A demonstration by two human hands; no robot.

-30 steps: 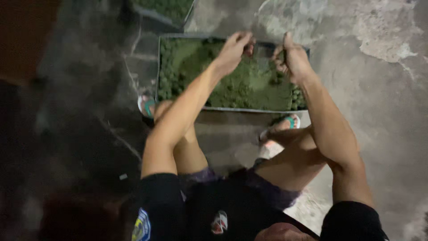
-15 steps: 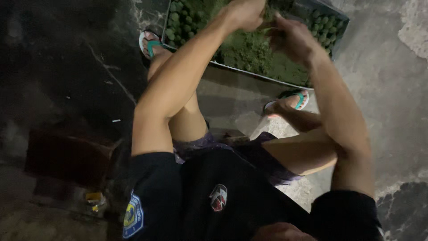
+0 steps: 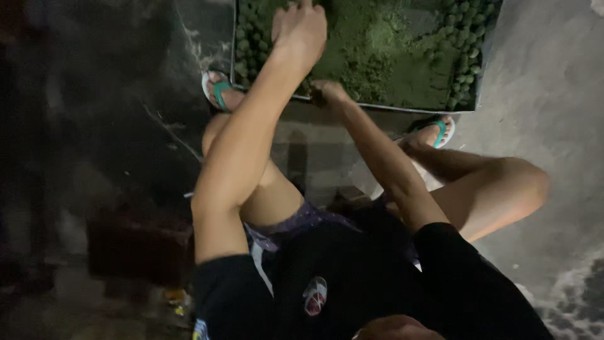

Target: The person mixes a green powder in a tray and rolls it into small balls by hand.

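A shallow metal tray (image 3: 390, 108) lies on the floor in front of me, filled with loose green powder (image 3: 371, 56) and rows of small green balls (image 3: 462, 50) along its left and right sides. My left hand (image 3: 301, 28) reaches into the tray's left part, palm down with fingers slightly apart, touching the green mass. My right hand (image 3: 327, 91) is lower, curled at the tray's near rim. What its fingers hold is hidden.
I am squatting; my feet in teal-strapped sandals (image 3: 217, 91) (image 3: 437, 129) rest on either side of the tray's near edge. The floor is stained grey concrete (image 3: 541, 126). A dark low object (image 3: 138, 245) sits at the lower left.
The view has tilted, so the tray sits higher in frame. My right hand has come back from the tray's middle to its near rim. My left hand stays in the tray.
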